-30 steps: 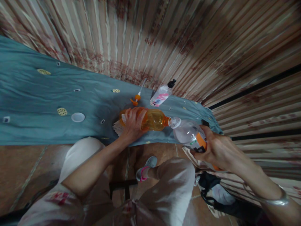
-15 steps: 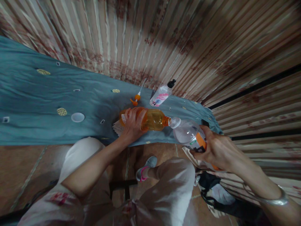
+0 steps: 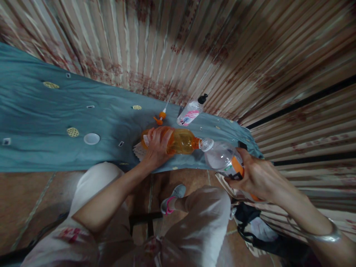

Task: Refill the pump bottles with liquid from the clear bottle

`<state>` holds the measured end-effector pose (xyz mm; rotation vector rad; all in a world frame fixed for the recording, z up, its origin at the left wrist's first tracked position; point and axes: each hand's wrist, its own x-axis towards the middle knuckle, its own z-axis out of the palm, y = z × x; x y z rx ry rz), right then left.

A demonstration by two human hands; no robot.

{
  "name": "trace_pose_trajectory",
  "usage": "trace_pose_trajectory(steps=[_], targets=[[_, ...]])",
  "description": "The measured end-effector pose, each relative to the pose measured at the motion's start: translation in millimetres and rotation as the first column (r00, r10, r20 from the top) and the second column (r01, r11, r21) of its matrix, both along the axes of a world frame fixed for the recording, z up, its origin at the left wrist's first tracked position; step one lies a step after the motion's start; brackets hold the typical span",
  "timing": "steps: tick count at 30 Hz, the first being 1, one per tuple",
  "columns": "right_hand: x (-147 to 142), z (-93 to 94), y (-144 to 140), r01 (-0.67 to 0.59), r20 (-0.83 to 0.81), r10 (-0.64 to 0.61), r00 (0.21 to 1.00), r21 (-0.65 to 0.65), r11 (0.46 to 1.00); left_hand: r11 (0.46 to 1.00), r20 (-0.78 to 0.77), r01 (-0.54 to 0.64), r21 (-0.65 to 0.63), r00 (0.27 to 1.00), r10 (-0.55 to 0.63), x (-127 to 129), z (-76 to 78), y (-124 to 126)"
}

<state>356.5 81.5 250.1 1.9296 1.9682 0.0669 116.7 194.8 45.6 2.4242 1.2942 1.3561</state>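
Note:
My left hand (image 3: 157, 144) grips an orange bottle (image 3: 182, 141) holding amber liquid, standing on the teal cloth (image 3: 41, 122). My right hand (image 3: 257, 178) holds a clear plastic bottle (image 3: 222, 157) with an orange label, tilted so that its open mouth meets the neck of the orange bottle. An orange pump nozzle (image 3: 160, 118) with its tube lies on the cloth just behind the orange bottle.
A clear bottle with a black cap and pink label (image 3: 191, 110) stands near the striped curtain (image 3: 194, 48). A white lid (image 3: 91, 138) lies on the cloth to the left. A dark bag (image 3: 250, 226) sits on the floor at right, by my knees.

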Motion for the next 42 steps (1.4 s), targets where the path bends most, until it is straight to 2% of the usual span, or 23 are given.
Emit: trace_pose_trajectory(steps=[13,19,42], targets=[[-2.4,1.7,0.3,0.066,0.023,-0.065,0.998,-0.044,0.997,0.999,-0.026,-0.035,-0.010,0.999,0.035,0.0,1.6,-1.2],[-2.8,1.4,0.9,0.087,0.027,-0.085,0.996,-0.062,0.994,1.000,-0.033,-0.012,-0.011,0.999,0.012,-0.7,3.4,-1.9],[0.8,-1.0,0.7,0.021,0.020,-0.021,1.000,-0.016,1.000,0.997,0.001,-0.011,0.078,1.000,0.011,0.4,0.7,0.1]])
